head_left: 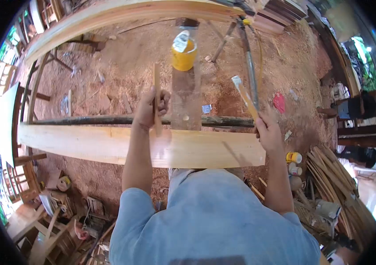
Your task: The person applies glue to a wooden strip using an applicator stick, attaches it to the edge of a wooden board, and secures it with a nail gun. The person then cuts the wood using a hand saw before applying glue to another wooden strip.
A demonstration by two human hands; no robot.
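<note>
My left hand (151, 107) is closed around a thin wooden strip (156, 79), which it holds upright over the near edge of the work. My right hand (267, 130) grips the lower end of a brush (247, 98) with a yellowish handle; its whitish tip points up and to the left. Below both hands a long pale board (86, 140) lies crosswise in front of my body. Beyond it, a yellow tub (183, 60) with a silvery, crumpled top stands on a narrow brown plank (185, 101).
A dark pole (104, 120) runs along the board's far side. Another long beam (108, 24) crosses the back. Sawdust covers the ground (121, 62). Stacked wooden strips (336, 190) and small yellow-and-white containers (294, 157) are at the right; scrap wood and clutter (51, 221) lie at the lower left.
</note>
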